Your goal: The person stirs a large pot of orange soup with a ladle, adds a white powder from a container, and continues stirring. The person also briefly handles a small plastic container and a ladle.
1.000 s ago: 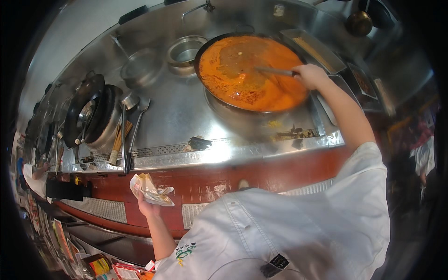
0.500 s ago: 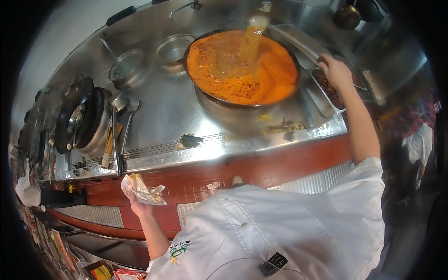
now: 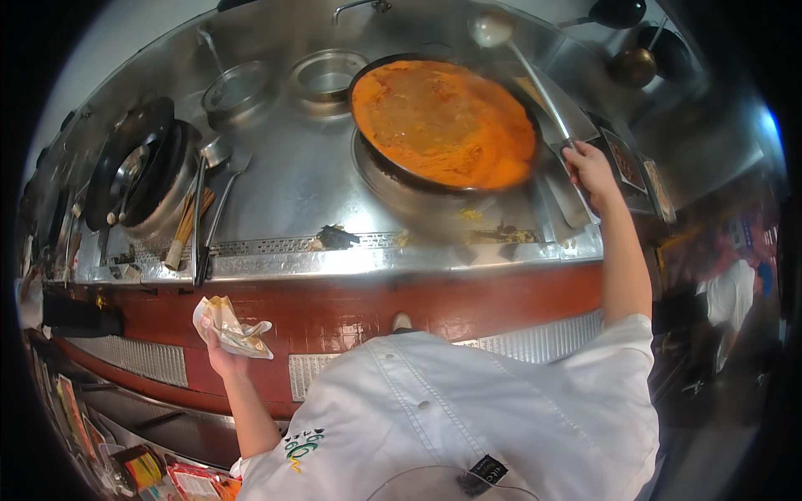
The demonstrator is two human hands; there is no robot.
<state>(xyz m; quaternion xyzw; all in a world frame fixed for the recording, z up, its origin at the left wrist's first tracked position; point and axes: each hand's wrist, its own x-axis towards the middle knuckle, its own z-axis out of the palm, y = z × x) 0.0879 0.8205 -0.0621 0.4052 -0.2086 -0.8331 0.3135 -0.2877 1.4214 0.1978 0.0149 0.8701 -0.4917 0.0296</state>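
Gripping the long ladle (image 3: 520, 60) by its handle, the right hand (image 3: 590, 167) has lifted the bowl clear of the wok (image 3: 443, 121); half a second ago it was pouring orange sauce back. The left hand (image 3: 219, 351) stays clenched on a crumpled rag (image 3: 227, 327) below the counter edge (image 3: 334, 263).

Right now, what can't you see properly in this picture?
- Head view: inside of the big black wok, hidden under orange sauce.
- Left hand: its fingers, covered by the crumpled white cloth.
- Long steel ladle: what its bowl holds, too small.
- Coloured packets, cut off by the bottom edge.
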